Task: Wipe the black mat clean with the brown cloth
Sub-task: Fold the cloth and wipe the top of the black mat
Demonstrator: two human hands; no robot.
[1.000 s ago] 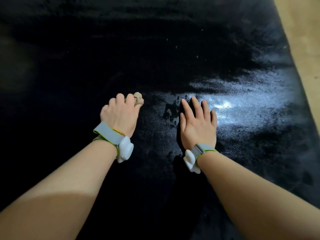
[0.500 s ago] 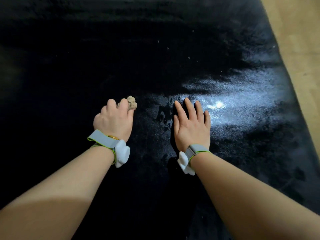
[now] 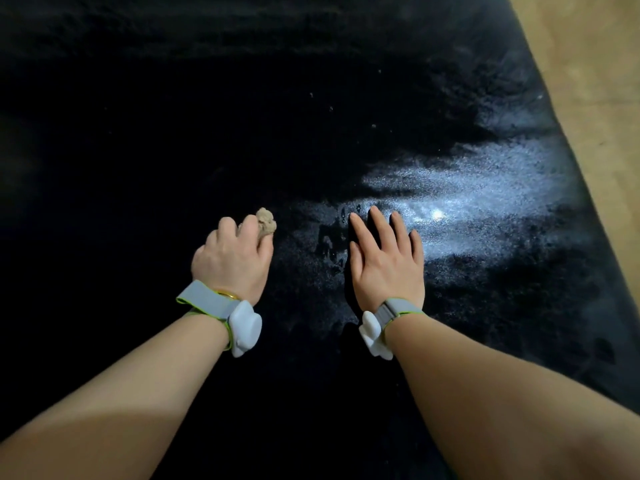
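Observation:
The black mat point(image 3: 242, 116) fills nearly the whole view and shines wet under a bright glare at centre right. My left hand point(image 3: 232, 261) is closed around the bunched brown cloth point(image 3: 266, 221), which pokes out past the fingertips and rests on the mat. My right hand point(image 3: 386, 261) lies flat on the mat just to the right, palm down, fingers spread and empty, beside small wet smears. Both wrists wear grey bands with white pods.
A tan floor point(image 3: 595, 81) shows beyond the mat's right edge, which runs diagonally from top centre-right to the lower right. A few pale specks point(image 3: 374, 125) dot the mat farther ahead.
The view has shifted so both hands sit slightly lower and left on the mat. My left hand with the cloth drew back a little; the right hand stays flat.

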